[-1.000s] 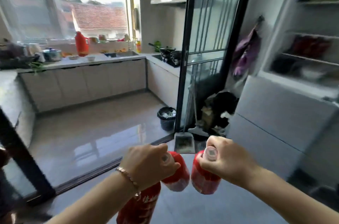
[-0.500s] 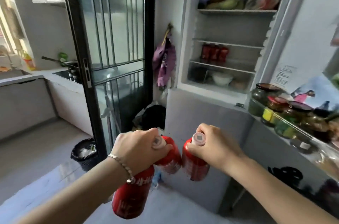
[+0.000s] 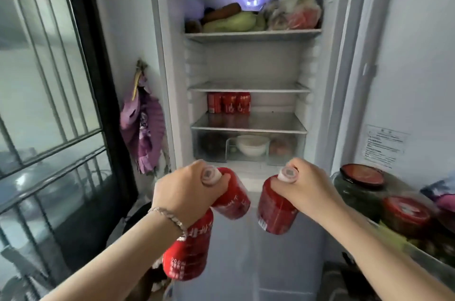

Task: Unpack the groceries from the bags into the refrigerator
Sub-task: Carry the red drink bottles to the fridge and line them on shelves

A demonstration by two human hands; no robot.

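Since half a second ago the view has swung right: the open fridge now fills the centre, and the hands sit wider apart. Both reach forward at lower centre, knuckles up. The left hand clamps its fingers on two necks: an upper bottle tilted right and a lower bottle hanging under the wrist. The right hand grips a third bottle near its cap.

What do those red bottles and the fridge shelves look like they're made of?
The red bottles: probably plastic under a glossy printed red wrap, with pale caps. The shelves: seemingly clear glass, smooth and reflective, edged in white trim; plastic cannot be ruled out.
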